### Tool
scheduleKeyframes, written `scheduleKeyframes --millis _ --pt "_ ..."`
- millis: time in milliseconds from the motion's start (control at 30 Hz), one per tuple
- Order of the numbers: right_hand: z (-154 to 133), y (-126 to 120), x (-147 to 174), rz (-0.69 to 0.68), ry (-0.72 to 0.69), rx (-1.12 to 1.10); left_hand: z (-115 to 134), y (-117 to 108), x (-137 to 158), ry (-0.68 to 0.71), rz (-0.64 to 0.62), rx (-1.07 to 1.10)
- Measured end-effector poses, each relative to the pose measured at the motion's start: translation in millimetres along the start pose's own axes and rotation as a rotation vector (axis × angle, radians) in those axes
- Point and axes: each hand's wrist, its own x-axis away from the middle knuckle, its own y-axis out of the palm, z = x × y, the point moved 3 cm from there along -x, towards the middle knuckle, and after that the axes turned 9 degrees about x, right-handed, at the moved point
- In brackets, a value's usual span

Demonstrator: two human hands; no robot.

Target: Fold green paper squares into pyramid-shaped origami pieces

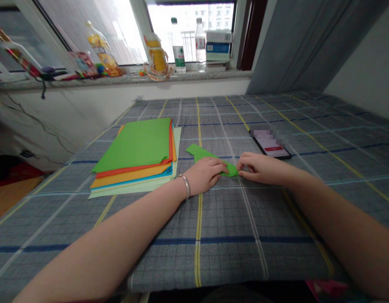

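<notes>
A folded piece of green paper (197, 150) lies on the checked cloth in front of me, one pointed flap sticking out to the upper left. Across its middle rests my left hand (206, 173), fingers stretched out and pressing it flat; a silver bangle circles that wrist. At the paper's right tip, the thumb and forefinger of my right hand (252, 167) pinch the edge. Part of the paper is hidden beneath my left fingers. To the left of my hands sits a stack of coloured paper (137, 143), green on top with red, orange, blue and pale green sheets below.
A phone (270, 144) with its screen lit lies beyond my right hand. The grey checked tablecloth (226, 219) covers the table. Bottles (178, 52), a yellow cup (157, 59) and stacked boxes (218, 46) stand on the windowsill behind. A grey curtain (295, 46) hangs at the right.
</notes>
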Motion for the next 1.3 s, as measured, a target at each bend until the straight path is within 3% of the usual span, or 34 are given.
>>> scheduleKeyframes --millis 800,1033,1300 --pt "8 14 -15 0.051 0.07 0.204 -4 4 2 -0.008 -0.021 -0.055" --pt "6 14 -17 0.085 -0.027 0.332 -4 4 2 0.055 -0.069 -0.081" --pt "15 21 -15 0.162 -0.006 0.251 -4 4 4 0.09 -0.085 -0.125"
